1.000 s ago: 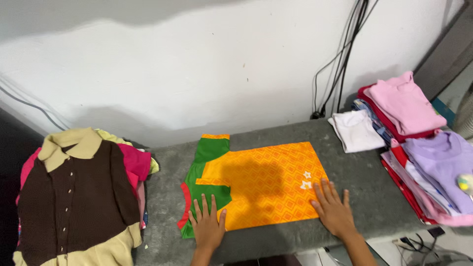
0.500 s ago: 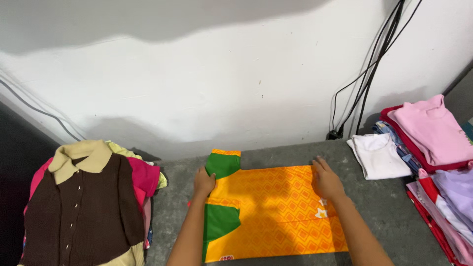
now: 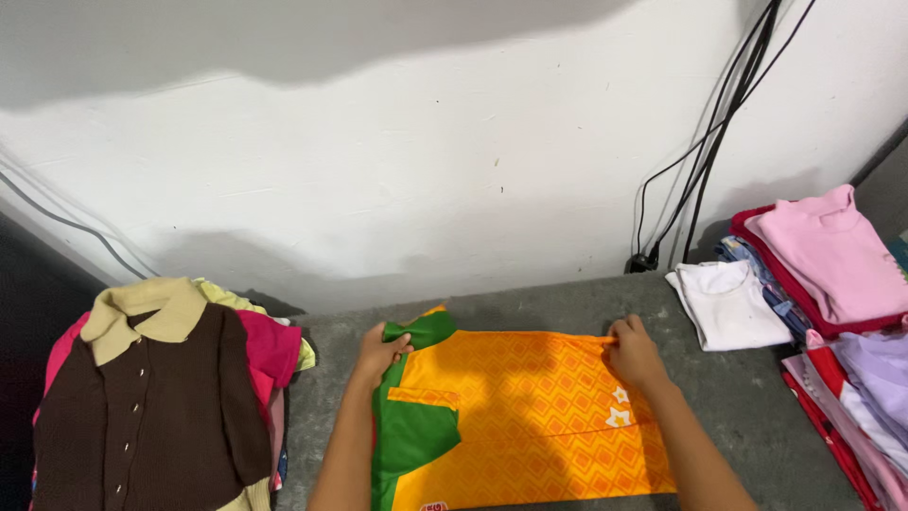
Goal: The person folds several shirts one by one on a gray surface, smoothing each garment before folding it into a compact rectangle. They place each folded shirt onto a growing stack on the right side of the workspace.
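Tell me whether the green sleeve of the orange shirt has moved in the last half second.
Yes. The green sleeve lay flat toward the wall; now the left hand has pinched and lifted it, pulling its tip nearer along the grey table.

Packages, signs and screens: none in view. Labels: one possible item, a small red and white patch at the near hem of the orange and green shirt, cut by the bottom edge of the frame and too small to tell whether it is a sewn label or a printed mark. The same shirt carries two small white star shapes toward its right side, which are printed decoration on the fabric and not labels.
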